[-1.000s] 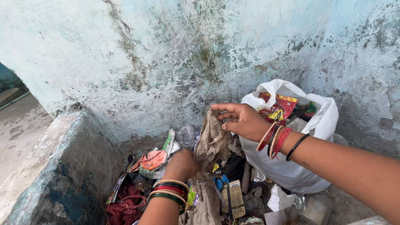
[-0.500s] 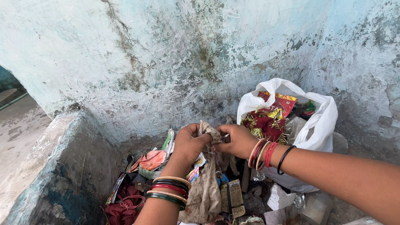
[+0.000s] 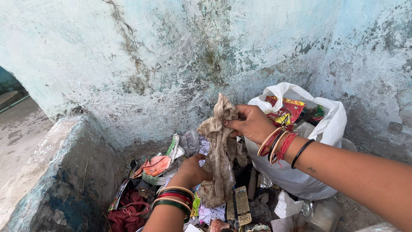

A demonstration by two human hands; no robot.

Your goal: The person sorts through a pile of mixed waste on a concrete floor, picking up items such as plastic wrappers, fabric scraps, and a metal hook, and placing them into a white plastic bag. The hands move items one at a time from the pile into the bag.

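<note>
A stained pale-blue wall [image 3: 171, 56] backs a corner heaped with litter. Against it slumps a white plastic bag [image 3: 330, 129], mouth open, holding red and yellow crumpled wrappers [image 3: 285, 111]. A dirty beige rag [image 3: 221, 150] hangs over the heap beside the bag; the right hand [image 3: 251, 124] pinches its top, and the left hand [image 3: 195, 169] is closed on its lower part. Left of them lies a dark red cloth bundle [image 3: 126, 212], above it an orange-and-white packet [image 3: 155, 165]. A small tan rectangular carton [image 3: 241, 206] lies below the rag.
</note>
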